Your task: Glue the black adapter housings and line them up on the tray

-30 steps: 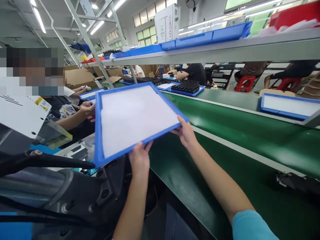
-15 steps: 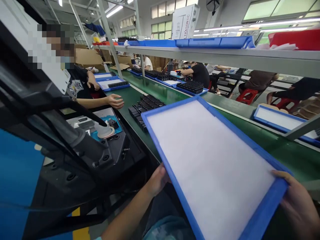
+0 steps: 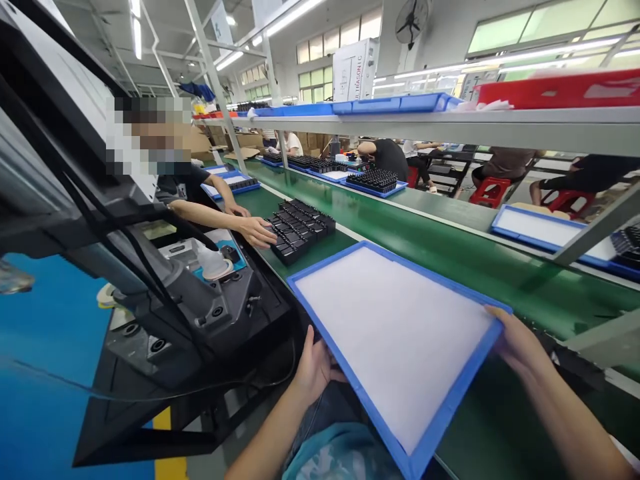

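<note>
A shallow blue tray (image 3: 453, 399) with a white sheet (image 3: 395, 327) covering its bottom is held in front of me, tilted, partly over the green conveyor belt (image 3: 425, 247). My left hand (image 3: 314, 367) is at its left edge, thumb raised beside the rim and fingers partly hidden beneath. At the right corner, my right hand (image 3: 515, 337) grips the rim, with the thumb on top and the other fingers hidden underneath. Just beyond the tray's far left corner sits a block of black parts (image 3: 303, 230) in rows on the belt.
A co-worker's hand (image 3: 257, 232) touches the black parts. A dark machine stand (image 3: 200, 300) fills the left side. Blue trays of black parts (image 3: 377, 181) line the far side of the belt, below a shelf (image 3: 400, 123). Another white-lined tray (image 3: 540, 227) lies at the right.
The tray has been lowered and levelled toward the belt, its right end shifting left with my right hand. The co-worker's hand has reached forward to the black parts. My view has shifted somewhat.
</note>
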Demonstrator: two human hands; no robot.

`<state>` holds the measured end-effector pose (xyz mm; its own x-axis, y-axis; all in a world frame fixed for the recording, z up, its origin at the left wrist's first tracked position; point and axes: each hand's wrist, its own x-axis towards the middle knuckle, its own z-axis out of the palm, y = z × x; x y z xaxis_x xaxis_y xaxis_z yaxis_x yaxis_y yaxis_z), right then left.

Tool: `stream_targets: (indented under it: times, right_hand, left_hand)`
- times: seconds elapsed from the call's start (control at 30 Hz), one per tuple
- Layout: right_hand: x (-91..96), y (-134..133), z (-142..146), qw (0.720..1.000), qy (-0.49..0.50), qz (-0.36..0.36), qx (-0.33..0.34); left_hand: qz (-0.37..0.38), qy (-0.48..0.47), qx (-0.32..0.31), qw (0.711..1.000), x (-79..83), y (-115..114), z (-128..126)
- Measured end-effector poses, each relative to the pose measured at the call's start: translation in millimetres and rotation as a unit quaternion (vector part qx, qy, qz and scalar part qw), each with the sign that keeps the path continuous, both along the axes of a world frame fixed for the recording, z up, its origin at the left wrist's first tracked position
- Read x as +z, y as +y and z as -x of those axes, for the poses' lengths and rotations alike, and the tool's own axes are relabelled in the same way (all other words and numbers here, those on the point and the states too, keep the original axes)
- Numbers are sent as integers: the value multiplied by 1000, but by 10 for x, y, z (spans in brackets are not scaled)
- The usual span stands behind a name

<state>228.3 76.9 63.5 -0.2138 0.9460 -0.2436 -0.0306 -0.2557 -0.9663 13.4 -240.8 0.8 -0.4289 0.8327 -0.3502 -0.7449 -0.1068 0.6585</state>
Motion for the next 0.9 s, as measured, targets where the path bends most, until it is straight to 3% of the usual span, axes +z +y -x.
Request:
stream_targets:
  times: [0.27,0.43,0.9]
  right_hand:
    - [-145,-220,565,997,61,-52,2]
    - [-203,-194,928,995,72,-70,-11]
    - [-272,-16,1391,995,59,-78,-12]
  left_hand:
    - [47,46,85,994,79,118,262]
    - [53,42,123,990,77,149,429]
    - [41,36,153,987,89,290,721]
